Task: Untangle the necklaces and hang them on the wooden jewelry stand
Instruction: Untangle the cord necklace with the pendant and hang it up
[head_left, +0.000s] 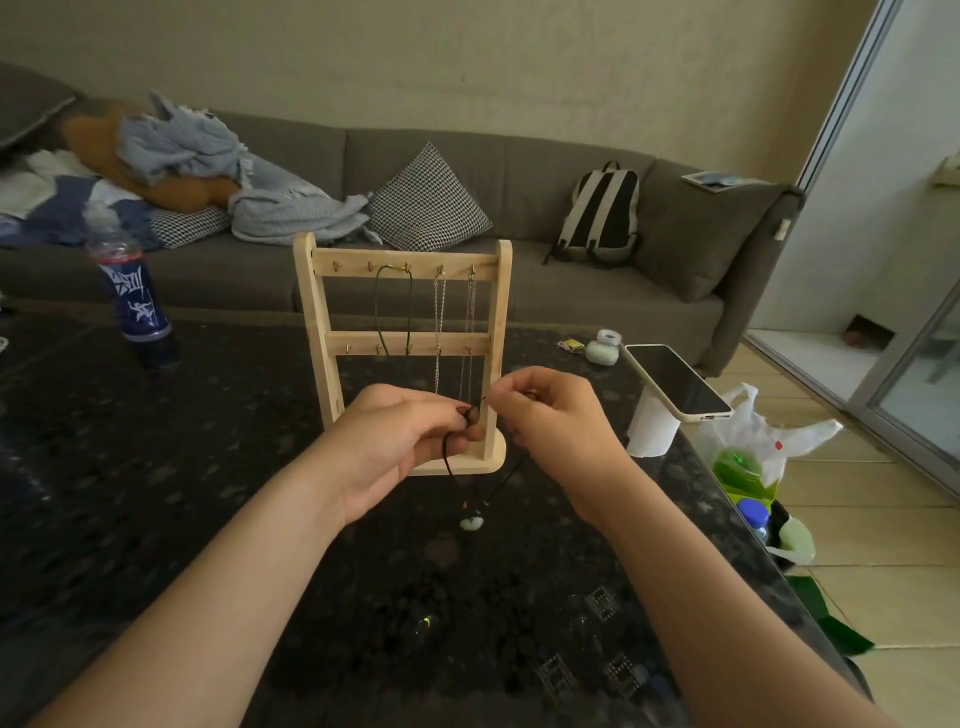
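Note:
A wooden jewelry stand (317, 332) rises at the centre of the dark table (156, 467). On its top bar hang a dark green cord necklace (380, 312) and two silver chains (439, 312). Just in front of the stand's base, my left hand (400, 441) and my right hand (550, 421) both pinch a black cord necklace (448, 457). Its cord droops between them, and a pale white pendant (471, 521) dangles just above the table. The knot between my fingertips is partly hidden.
A blue bottle (136, 296) stands at the back left. A phone (675, 382) lies on a white cup (649, 431) at the right, beside a small white jar (602, 347). Plastic bags (753, 457) sit off the table's right edge. A grey sofa (519, 208) lies behind.

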